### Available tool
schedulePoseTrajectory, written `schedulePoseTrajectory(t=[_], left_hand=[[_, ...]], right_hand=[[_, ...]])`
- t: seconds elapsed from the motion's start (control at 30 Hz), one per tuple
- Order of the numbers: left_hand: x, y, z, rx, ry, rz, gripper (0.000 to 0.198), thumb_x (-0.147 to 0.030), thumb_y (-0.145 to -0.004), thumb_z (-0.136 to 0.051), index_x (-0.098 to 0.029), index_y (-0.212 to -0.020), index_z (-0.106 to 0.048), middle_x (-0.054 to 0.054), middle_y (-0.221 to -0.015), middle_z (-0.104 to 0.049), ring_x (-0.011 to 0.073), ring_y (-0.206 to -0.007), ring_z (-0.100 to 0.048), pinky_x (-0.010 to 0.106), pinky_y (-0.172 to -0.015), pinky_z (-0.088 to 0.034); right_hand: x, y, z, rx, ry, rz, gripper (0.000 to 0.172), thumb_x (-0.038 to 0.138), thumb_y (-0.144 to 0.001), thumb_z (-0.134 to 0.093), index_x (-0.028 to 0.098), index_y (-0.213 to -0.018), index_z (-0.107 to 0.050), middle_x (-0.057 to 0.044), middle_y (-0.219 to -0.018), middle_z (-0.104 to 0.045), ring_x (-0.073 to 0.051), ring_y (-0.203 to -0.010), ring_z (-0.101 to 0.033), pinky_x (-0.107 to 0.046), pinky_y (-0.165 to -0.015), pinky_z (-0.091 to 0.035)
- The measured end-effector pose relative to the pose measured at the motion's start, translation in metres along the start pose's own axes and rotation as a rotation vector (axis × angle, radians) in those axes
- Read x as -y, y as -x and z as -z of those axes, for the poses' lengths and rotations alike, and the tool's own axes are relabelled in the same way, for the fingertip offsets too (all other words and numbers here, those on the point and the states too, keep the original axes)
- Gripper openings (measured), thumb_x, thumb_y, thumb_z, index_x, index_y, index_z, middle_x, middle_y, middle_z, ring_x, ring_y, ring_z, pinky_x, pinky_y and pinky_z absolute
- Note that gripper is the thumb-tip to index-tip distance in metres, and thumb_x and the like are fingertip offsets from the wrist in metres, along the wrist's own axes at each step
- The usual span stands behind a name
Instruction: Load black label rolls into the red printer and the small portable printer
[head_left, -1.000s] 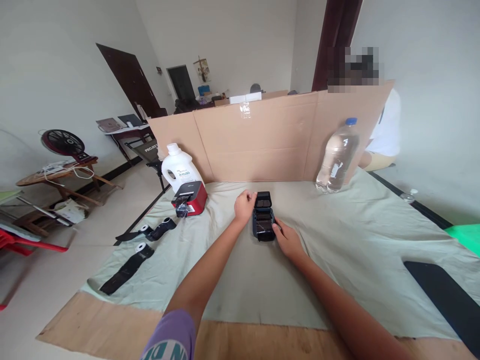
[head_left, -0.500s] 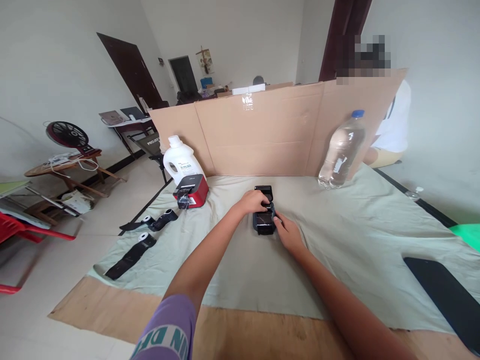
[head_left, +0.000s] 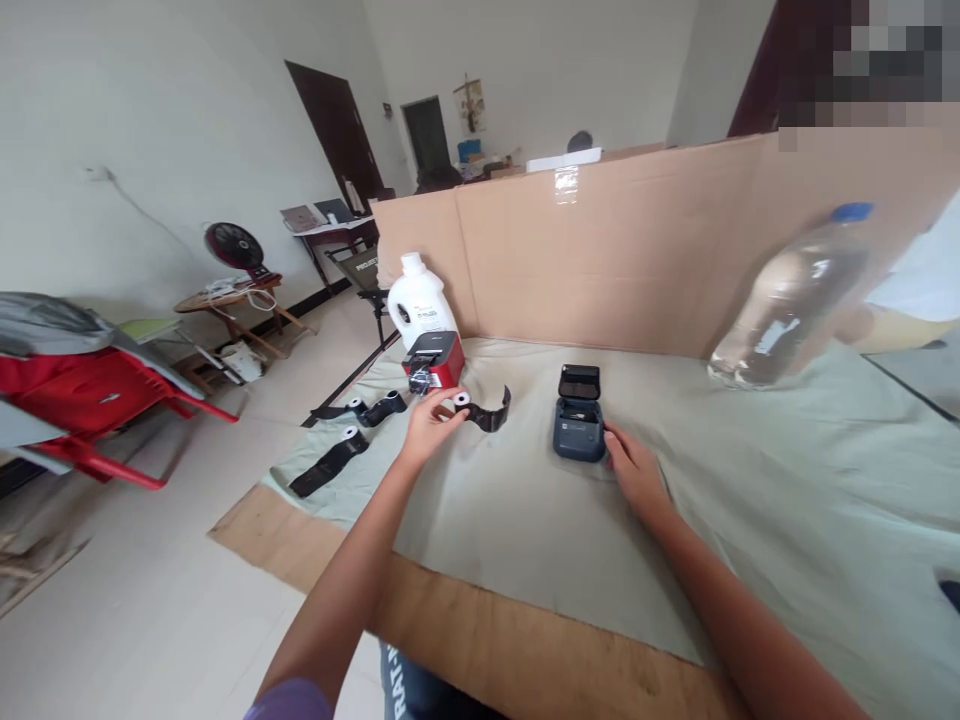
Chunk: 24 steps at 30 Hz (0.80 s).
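Observation:
In the head view my left hand (head_left: 433, 425) pinches a paper roll (head_left: 461, 400) with a white core. Its loose black strip (head_left: 491, 415) trails to the right, curling up at the end. My right hand (head_left: 636, 468) grips the right side of a small dark blue label printer (head_left: 579, 440). The printer's lid (head_left: 580, 382) stands raised at the back, and the bay below it shows. Left of my left hand lie several more rolls with black strips, one of them a nearer roll (head_left: 330, 462). Just behind that hand is a red and black printer (head_left: 435, 360).
A white jug (head_left: 421, 300) stands behind the red printer. A cardboard screen (head_left: 600, 250) runs along the back of the cloth (head_left: 517, 530). At the right leans a large water bottle (head_left: 795, 300) with a blue cap. Another person sits partly hidden behind the screen.
My left hand has moved left out of the printer, holding the roll with its black strip. My right hand stays at the printer's side. The view has swung left.

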<state>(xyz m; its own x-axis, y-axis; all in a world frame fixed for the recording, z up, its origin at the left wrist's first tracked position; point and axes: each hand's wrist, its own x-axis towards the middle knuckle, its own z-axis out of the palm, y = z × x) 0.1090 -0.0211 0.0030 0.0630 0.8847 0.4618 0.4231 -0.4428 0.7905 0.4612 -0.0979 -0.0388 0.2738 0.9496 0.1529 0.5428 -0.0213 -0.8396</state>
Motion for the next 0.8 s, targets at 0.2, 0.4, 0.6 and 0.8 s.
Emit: schedulePoseTrajectory(t=[0.2,0.4,0.6,0.8], left_hand=[[0.036,0.042,0.084,-0.182,-0.458,0.227,0.036,-0.039,-0.079,-0.069,-0.02,-0.109,-0.07,0.007,-0.111,-0.068,0.0134,-0.063,-0.066,0.027,-0.067,-0.052],[0.031,0.059,0.103,-0.215,-0.802,0.3,0.044,-0.04,-0.087,-0.065,-0.028,-0.129,-0.066,0.005,-0.104,-0.072,0.0174,-0.069,-0.065,0.027,-0.064,-0.046],[0.037,0.078,0.092,-0.192,-0.883,0.332,0.039,-0.035,-0.098,-0.05,-0.029,-0.135,-0.064,0.007,-0.121,-0.067,0.0184,-0.085,-0.066,0.025,-0.067,-0.046],[0.04,0.088,0.084,-0.161,-0.946,0.369,0.044,-0.04,-0.101,-0.044,-0.03,-0.142,-0.055,0.009,-0.124,-0.058,0.0193,-0.087,-0.066,0.025,-0.057,-0.043]], right_hand=[[-0.002,-0.003,-0.001,0.005,0.035,-0.016,0.065,0.053,-0.09,-0.039,0.012,-0.133,-0.065,-0.004,-0.063,-0.063,-0.023,-0.067,-0.059,-0.034,-0.067,-0.046],[-0.009,-0.005,-0.003,0.003,0.038,-0.003,0.063,0.053,-0.09,-0.041,0.013,-0.134,-0.064,-0.004,-0.068,-0.064,-0.023,-0.07,-0.06,-0.035,-0.068,-0.046],[-0.008,-0.005,-0.003,0.007,0.041,-0.011,0.062,0.053,-0.091,-0.042,0.014,-0.134,-0.064,-0.003,-0.066,-0.063,-0.023,-0.068,-0.06,-0.034,-0.066,-0.046],[-0.01,-0.005,-0.003,0.008,0.052,-0.02,0.062,0.054,-0.091,-0.042,0.016,-0.134,-0.064,-0.003,-0.067,-0.064,-0.022,-0.07,-0.06,-0.034,-0.067,-0.046]])
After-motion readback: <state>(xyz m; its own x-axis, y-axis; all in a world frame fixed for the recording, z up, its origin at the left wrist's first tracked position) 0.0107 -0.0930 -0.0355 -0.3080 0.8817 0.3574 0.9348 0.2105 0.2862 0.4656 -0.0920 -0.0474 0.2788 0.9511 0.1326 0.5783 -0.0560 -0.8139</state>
